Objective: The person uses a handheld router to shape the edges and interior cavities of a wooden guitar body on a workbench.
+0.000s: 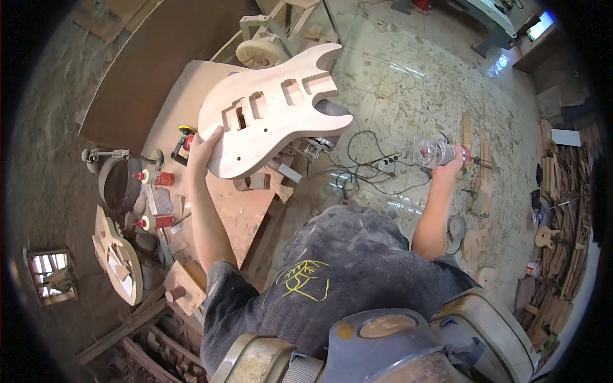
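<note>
Over the tan wood-panel bench [223,214], left of frame centre: pale bare-wood double-cutaway electric guitar body [274,121], pocketed face up, horns toward upper right. Routed pockets run across the face, one with a dark slot, plus two small dark holes nearer the lower edge. Can't tell if its underside touches anything.

My left grip [202,150] pinches the body's rounded lower-left end, thumb on the face, fingers mostly hidden. My right grip [449,165] is wrapped around a handheld power tool with a red end and clear plastic base [436,153]; base faces left, well apart from the body, out over the dusty pale tiled floor [389,83].

Just left of my left grip: red-and-black power tool with a yellow disc [184,144]. Nearer me, two red-and-white bottles with red tips [155,177]. Farther left, a pale wooden guitar-shaped piece with a white patch [129,255]. Tangled black cables [357,171] lie between body and right grip. Far right, piled brown wood strips [568,198]. Below, dusty dark-grey shirt with yellow line drawing [357,255], blue-grey mask [377,348] at the bottom edge.
</note>
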Available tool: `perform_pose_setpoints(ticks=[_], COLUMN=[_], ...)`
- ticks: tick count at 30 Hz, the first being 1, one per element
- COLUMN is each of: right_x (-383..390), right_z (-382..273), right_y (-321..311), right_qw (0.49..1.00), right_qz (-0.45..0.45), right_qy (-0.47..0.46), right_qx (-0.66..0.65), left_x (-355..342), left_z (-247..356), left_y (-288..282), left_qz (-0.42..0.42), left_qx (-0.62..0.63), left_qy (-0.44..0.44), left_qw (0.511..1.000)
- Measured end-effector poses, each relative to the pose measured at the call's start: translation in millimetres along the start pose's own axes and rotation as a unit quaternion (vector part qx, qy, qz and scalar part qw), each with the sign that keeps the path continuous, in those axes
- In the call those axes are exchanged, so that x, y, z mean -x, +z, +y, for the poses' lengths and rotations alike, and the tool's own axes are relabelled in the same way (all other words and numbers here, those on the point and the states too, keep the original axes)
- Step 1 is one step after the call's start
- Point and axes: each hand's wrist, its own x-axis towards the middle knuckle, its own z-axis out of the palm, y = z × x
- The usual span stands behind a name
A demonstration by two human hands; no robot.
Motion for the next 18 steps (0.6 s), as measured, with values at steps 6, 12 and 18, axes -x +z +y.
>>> perform_pose_setpoints(ticks=[6,12,18], right_x=[5,16,73], right_z=[-3,-20,-29], right_y=[4,45,147], right_qw=[1.0,0.994,0.957], right_qz=[-0.01,-0.102,-0.278], right_qy=[-0.003,-0.039,-0.085], right_qx=[0.003,0.019,0.017], left_x=[-26,-51,-80], left_z=[10,36,50], left_y=[8,10,21], left_qz=[0.091,0.05,0.016], left_qx=[-0.265,-0.322,-0.385], left_qy=[0.083,0.093,0.12], left_qw=[0.956,0.941,0.915])
